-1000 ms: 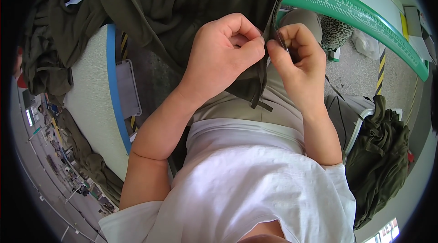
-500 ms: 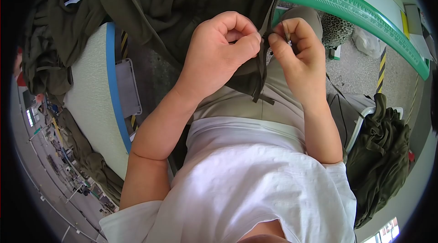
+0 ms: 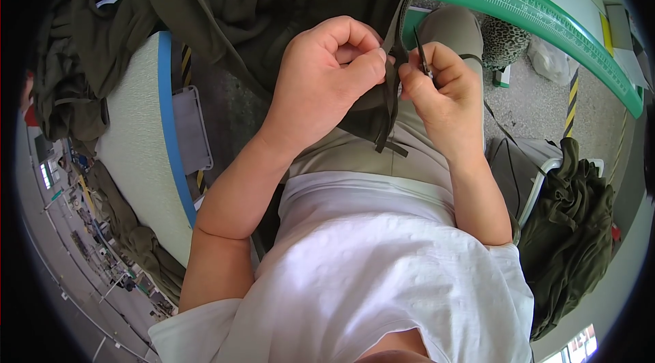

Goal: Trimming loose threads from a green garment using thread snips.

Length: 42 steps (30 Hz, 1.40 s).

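Observation:
A dark olive garment (image 3: 252, 1) hangs from the table across my lap, a long seamed edge running down its right side. At that edge my left hand (image 3: 334, 66) is closed, thumb and forefinger pinching the fabric. Just to the right, my right hand (image 3: 443, 86) is closed around small dark scissors (image 3: 421, 52), their pointed tip upward. The fingers hide the handles. The tip stands close to the garment's edge; whether it touches is not clear. Below both hands, the garment's lower corner ends in a narrow strip (image 3: 392, 148) over my trousers.
A green ruler-marked strip (image 3: 518, 8) edges the table ahead and right. More olive garments lie on a pale blue-edged table (image 3: 166, 104) at left, and another olive pile (image 3: 573, 240) rests at right. A thin dark cord (image 3: 501, 129) hangs beside my right knee.
My right hand has shifted slightly down and left. The scissors have turned, so more of their dark blade shows, pointing up. My left hand stays at the fabric edge, almost unmoved.

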Available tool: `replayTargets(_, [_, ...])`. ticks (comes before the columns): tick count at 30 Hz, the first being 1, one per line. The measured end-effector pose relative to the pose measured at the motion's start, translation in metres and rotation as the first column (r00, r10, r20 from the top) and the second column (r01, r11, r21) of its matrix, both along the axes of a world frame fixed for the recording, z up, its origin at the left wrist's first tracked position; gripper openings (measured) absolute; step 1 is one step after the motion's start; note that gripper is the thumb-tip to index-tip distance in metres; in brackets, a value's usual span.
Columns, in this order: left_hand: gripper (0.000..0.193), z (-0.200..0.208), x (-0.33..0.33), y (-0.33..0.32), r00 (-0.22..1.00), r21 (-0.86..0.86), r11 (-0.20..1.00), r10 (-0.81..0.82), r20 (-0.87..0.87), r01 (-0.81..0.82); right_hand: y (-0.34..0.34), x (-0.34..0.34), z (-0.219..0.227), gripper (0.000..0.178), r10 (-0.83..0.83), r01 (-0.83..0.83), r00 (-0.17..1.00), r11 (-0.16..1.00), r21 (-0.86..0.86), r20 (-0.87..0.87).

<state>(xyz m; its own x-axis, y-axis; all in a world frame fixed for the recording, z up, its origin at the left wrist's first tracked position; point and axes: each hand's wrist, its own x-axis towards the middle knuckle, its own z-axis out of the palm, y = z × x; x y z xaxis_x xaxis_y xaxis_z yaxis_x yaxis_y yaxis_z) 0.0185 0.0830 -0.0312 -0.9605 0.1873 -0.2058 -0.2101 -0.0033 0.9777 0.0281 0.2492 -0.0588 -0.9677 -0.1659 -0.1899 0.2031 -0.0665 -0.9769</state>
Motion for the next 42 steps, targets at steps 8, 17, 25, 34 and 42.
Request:
replayTargets(8, [0.004, -0.004, 0.001, -0.001, 0.997, 0.153, 0.987, 0.041, 0.071, -0.052, 0.003, -0.001, 0.005, 0.008, 0.006, 0.014, 0.988, 0.992, -0.128, 0.153])
replayTargets(17, [0.009, -0.005, 0.001, -0.001, 0.997, 0.141, 0.987, 0.067, 0.044, -0.072, 0.017, 0.014, 0.032, 0.037, 0.264, -0.006, 0.896, 0.812, -0.584, 0.358])
replayTargets(25, [0.009, -0.003, 0.000, -0.001, 0.997, 0.112, 0.991, 0.067, 0.033, -0.070, 0.022, 0.027, 0.021, 0.037, 0.458, 0.135, 0.762, 0.580, -0.804, 0.458])
replayTargets(34, [0.006, -0.004, 0.004, 0.000, 0.997, 0.104, 0.992, 0.074, 0.003, -0.074, 0.021, 0.026, 0.019, 0.036, 0.464, 0.176, 0.734, 0.574, -0.799, 0.496])
replayTargets(42, [0.004, -0.007, 0.005, 0.002, 0.995, 0.070, 0.995, 0.081, -0.053, -0.077, 0.020, 0.025, 0.016, 0.035, 0.453, 0.218, 0.726, 0.562, -0.798, 0.518])
